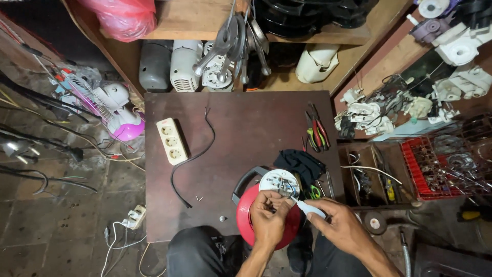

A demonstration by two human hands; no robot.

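2 hands are busy at the near edge of the surface (230, 154): the red cable reel (245, 215) is steadied by the closed left hand (267, 218), so its white hub (278, 182) can be probed by the white-handled screwdriver (309, 208) gripped in the right hand (341, 223).

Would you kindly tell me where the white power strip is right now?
In the head view, the white power strip lies on the dark table's left side, beside the loose black cable.

Single head-worn view, steeply downward and fairly near, over a dark worktable (241, 128) toward shelves (205, 20).
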